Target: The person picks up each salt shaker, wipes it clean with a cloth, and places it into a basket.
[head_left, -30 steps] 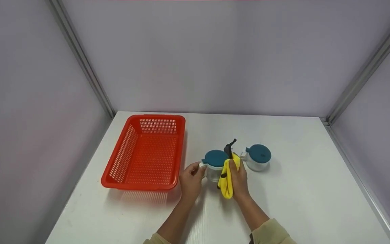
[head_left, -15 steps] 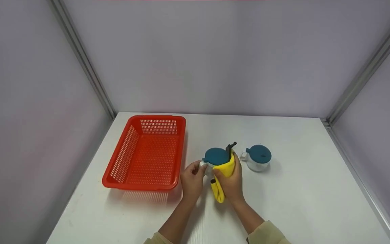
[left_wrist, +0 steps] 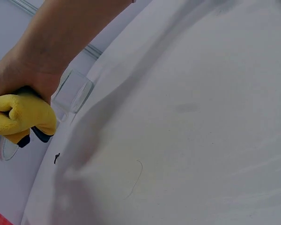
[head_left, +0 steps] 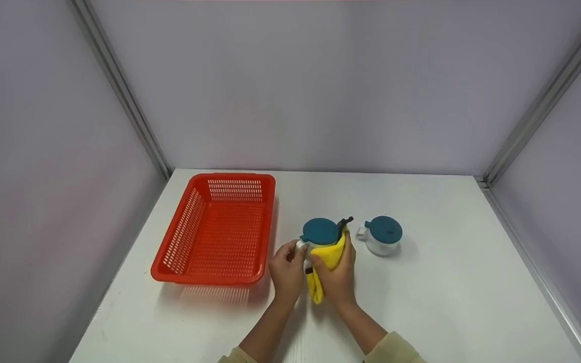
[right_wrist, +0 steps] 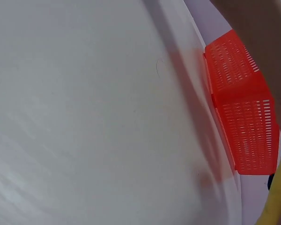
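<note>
In the head view, a clear jar with a round teal lid (head_left: 320, 231) stands in front of me on the white table. My left hand (head_left: 286, 272) pinches its white handle (head_left: 301, 244) between thumb and fingers. A folded yellow cloth (head_left: 330, 254) with black trim is gripped in my right hand (head_left: 338, 282), pressed against the jar's front and right side and covering much of the glass. The left wrist view catches this cloth (left_wrist: 23, 115) bunched under the right hand. A second teal-lidded jar (head_left: 384, 233) stands untouched to the right, its handle pointing left.
A red perforated plastic basket (head_left: 192, 278) sits on the left part of the table (head_left: 452, 282), with nothing visible inside. Its side (right_wrist: 246, 131) also appears in the right wrist view. Pale walls (head_left: 290, 85) enclose the table at the back and both sides.
My right hand has slid the cloth from the jar's right side round toward its front, leftward. The left hand keeps its hold on the handle. The second jar has stayed put.
</note>
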A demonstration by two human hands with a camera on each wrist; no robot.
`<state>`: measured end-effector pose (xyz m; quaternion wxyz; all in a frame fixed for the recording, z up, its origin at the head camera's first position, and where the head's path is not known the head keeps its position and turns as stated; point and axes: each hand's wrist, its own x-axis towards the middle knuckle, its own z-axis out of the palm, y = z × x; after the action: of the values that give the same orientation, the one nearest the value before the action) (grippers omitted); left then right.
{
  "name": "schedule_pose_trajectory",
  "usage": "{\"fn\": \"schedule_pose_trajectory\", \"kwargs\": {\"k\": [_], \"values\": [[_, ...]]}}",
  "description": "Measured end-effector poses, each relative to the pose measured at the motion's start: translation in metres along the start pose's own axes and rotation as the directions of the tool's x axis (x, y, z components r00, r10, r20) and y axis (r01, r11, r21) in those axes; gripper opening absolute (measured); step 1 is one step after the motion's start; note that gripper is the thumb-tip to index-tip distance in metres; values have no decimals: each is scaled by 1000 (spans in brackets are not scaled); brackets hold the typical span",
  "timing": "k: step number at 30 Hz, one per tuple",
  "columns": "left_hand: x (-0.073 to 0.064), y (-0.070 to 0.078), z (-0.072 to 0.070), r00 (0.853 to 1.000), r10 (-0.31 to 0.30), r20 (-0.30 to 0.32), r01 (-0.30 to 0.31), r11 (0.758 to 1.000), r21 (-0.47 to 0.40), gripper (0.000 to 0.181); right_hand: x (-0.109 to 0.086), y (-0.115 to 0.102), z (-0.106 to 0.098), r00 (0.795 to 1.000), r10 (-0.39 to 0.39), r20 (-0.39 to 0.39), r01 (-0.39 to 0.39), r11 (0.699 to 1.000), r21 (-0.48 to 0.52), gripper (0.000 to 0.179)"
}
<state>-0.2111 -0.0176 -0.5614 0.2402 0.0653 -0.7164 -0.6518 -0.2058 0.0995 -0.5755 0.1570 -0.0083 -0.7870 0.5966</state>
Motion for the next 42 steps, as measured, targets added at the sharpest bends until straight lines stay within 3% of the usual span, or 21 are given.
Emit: {"fn": "schedule_pose_trajectory", "kwargs": {"k": [4,9,11,17,24,31,37,42], "values": [[0,-1,0,1000,2,-7,-2,1000,-9,20,-2,0,0,998,-49,34,48,998,27,104],[-1,5,0,999,-31,-15,30,999,-27,21,-4,4,1,998,-58,26,59,998,-11,105],[-1,6,0,999,-35,-27,34,999,-28,22,-4,7,2,998,-51,23,52,998,-27,106],[3,2,-1,999,30,-39,-31,999,-36,21,-6,13,3,999,-4,49,3,1000,14,108],[3,3,-2,999,38,-36,-38,999,-13,21,-5,10,1,998,32,50,-32,999,1,104],[0,5,-1,1000,15,-12,-15,999,-28,20,1,2,-2,997,-81,4,81,994,-76,106],[-4,4,1,999,-31,13,32,998,-61,22,3,-2,-4,977,-210,-38,200,963,-182,107],[-6,4,2,999,-37,14,38,996,-77,22,2,-1,-2,970,-236,-60,220,955,-201,108]]}}
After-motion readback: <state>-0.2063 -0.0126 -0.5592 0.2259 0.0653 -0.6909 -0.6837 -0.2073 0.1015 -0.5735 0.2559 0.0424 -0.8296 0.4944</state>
